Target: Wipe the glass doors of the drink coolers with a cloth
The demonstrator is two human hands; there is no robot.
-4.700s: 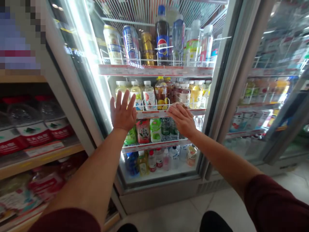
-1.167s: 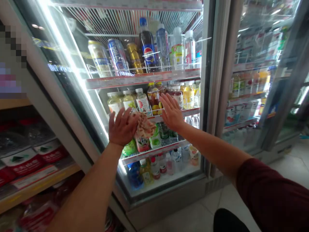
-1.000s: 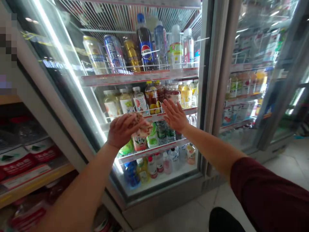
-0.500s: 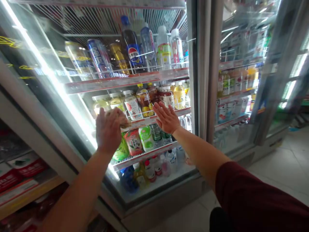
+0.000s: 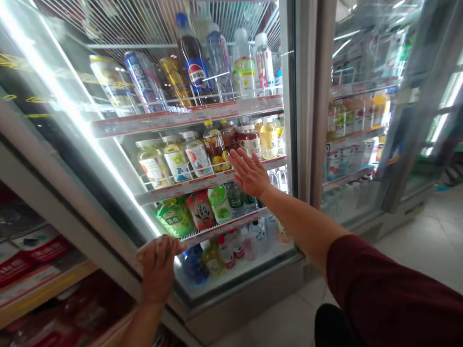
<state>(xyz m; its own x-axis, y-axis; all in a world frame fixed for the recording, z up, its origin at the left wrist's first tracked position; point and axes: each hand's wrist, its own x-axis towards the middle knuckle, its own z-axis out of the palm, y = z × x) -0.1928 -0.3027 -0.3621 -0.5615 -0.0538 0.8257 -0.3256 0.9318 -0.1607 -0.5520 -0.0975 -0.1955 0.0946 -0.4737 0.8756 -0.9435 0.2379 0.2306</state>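
My left hand is low on the left side of the glass door of a drinks fridge. Its fingers are bent over a pale beige cloth, of which only edges show beyond the hand. Higher up, my right hand lies flat against the glass with its fingers stretched out and nothing in it. Behind the glass stand rows of drinks, among them a cola bottle, a blue can and a green drink bottle.
A metal door frame separates this fridge from a second glass-fronted fridge on the right. To the left is a shelf with red packages. Pale floor tiles show at the lower right.
My left hand has moved down the glass with the cloth, from the middle shelf's height to below the lower shelf. My right hand has stayed flat in nearly the same place.
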